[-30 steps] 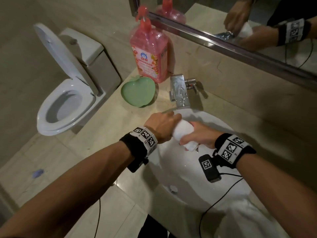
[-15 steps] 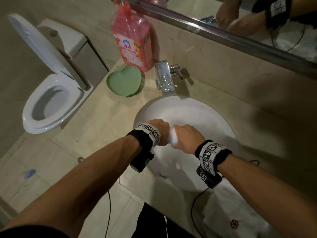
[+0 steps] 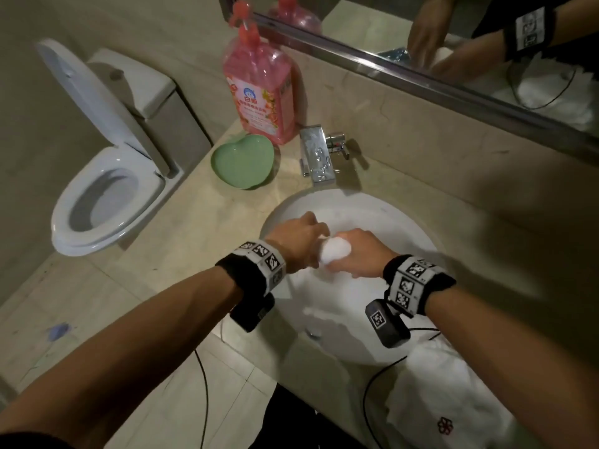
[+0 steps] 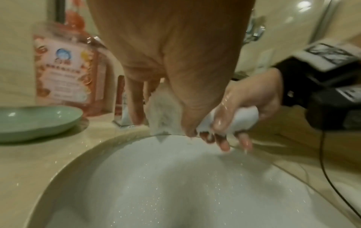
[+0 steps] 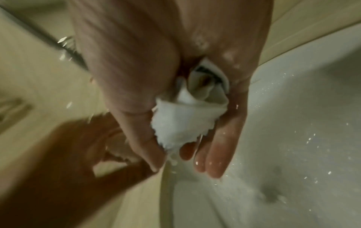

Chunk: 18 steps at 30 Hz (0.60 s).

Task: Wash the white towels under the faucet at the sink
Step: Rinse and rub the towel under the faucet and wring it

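A small wet white towel (image 3: 335, 256) is bunched between both my hands over the white sink basin (image 3: 405, 231). My left hand (image 3: 299, 243) grips its left end, and the towel (image 4: 166, 121) hangs under that palm in the left wrist view. My right hand (image 3: 361, 254) grips the right end, thumb and fingers closed round the towel (image 5: 179, 126), which drips water. The chrome faucet (image 3: 316, 155) stands at the basin's far rim, well beyond the hands. No water stream shows under it.
A pink soap bottle (image 3: 259, 89) and a green heart-shaped dish (image 3: 244, 165) stand left of the faucet. Another white towel (image 3: 453, 400) lies on the counter at the near right. An open toilet (image 3: 107, 196) is at the left. A mirror (image 3: 453, 37) runs above.
Both hands have drawn the towel back from under the faucet toward me and lower into the basin, staying clasped on it. The view has tilted down.
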Each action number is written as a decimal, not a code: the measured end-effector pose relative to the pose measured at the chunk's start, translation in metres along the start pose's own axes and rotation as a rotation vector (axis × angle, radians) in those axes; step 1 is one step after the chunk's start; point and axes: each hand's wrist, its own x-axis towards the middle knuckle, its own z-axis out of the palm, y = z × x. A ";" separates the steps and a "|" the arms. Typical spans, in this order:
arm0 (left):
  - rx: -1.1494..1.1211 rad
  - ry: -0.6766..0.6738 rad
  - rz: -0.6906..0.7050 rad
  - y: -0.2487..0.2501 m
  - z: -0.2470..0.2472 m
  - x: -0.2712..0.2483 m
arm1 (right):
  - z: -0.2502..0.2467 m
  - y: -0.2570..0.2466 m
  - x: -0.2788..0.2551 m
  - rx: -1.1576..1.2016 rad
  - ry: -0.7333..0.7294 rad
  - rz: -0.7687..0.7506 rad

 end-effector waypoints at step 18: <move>0.271 -0.253 0.033 0.030 0.018 0.019 | 0.031 0.015 -0.013 -0.225 0.090 0.046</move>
